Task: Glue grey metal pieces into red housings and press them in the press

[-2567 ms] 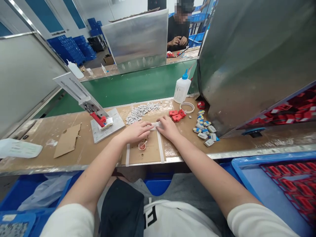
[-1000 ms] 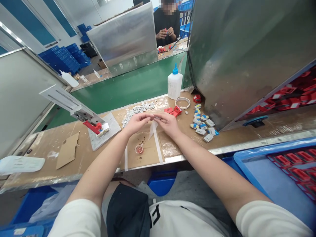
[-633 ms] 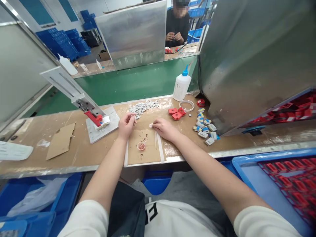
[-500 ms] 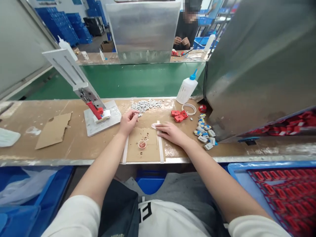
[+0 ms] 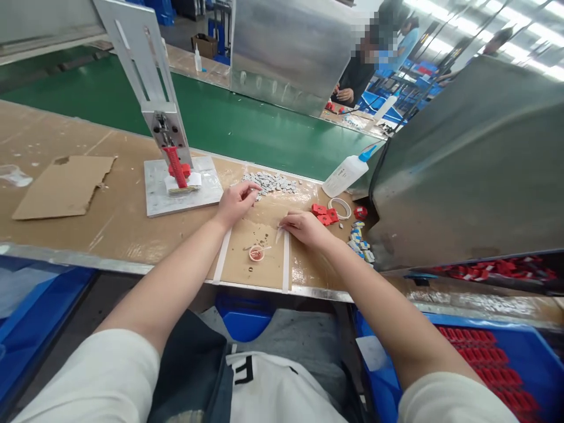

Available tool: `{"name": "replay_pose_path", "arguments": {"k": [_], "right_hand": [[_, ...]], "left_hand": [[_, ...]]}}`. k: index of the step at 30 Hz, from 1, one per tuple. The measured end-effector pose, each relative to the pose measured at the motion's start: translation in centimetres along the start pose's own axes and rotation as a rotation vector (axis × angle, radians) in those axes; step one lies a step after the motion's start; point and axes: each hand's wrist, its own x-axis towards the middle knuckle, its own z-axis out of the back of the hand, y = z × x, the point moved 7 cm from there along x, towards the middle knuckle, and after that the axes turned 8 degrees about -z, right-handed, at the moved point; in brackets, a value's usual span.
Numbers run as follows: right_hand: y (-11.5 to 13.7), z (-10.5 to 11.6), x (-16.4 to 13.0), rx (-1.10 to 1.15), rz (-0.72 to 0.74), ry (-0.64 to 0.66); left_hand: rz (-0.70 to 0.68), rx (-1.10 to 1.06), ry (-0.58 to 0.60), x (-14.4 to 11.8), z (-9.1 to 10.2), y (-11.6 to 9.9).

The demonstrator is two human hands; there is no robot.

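Note:
My left hand (image 5: 235, 201) rests on the bench with thumb and forefinger pinched at the near edge of a pile of small grey pieces (image 5: 271, 182); it seems to grip one of them. On the upper right corner of the taped cardboard mat (image 5: 247, 267), my right hand (image 5: 304, 226) pinches a thin white strip (image 5: 279, 234) at its fingertips. A small red dish (image 5: 256, 254) sits on the mat between my forearms.
A red-handled clamp press (image 5: 175, 167) stands left on a metal plate. Right of my hands lie red parts (image 5: 324, 214), a tape ring (image 5: 340, 207), a tilted glue bottle (image 5: 346, 172) and small blue-white pieces (image 5: 359, 241). A metal chute (image 5: 462, 164) walls the right; a co-worker (image 5: 355, 79) sits across the green belt.
My hands parted from the middle: the left went to the grey pile, the right came down onto the mat with the white strip. My head turned, shifting the view.

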Motion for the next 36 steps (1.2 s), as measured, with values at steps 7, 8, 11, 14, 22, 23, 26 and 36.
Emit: {"name": "replay_pose_path", "arguments": {"k": [7, 8, 11, 14, 22, 23, 26, 36], "right_hand": [[0.9, -0.5, 1.2, 0.001, -0.059, -0.005], [0.8, -0.5, 1.2, -0.007, -0.05, 0.015], [-0.2, 0.1, 0.6, -0.06, -0.1, 0.067], [-0.5, 0.2, 0.5, -0.092, -0.148, 0.068], [0.7, -0.2, 0.9, -0.084, -0.075, 0.112], [0.6, 0.0, 0.7, -0.095, -0.09, 0.116], [1.0, -0.3, 1.0, -0.09, -0.115, 0.105], [0.0, 0.2, 0.7, -0.129, -0.108, 0.18]], "left_hand": [[-0.012, 0.018, 0.031, 0.3, -0.4, -0.2], [-0.011, 0.009, 0.028, 0.3, -0.3, -0.1], [-0.003, -0.002, 0.012, 0.2, -0.2, 0.1], [0.001, 0.011, 0.014, 0.3, -0.2, 0.1], [-0.006, 0.021, -0.029, 0.0, 0.6, 0.1], [-0.008, 0.028, -0.032, -0.1, 0.7, 0.1], [-0.017, 0.052, -0.027, -0.3, 0.7, -0.1], [0.043, 0.051, -0.048, -0.7, 1.2, 0.1]]}}
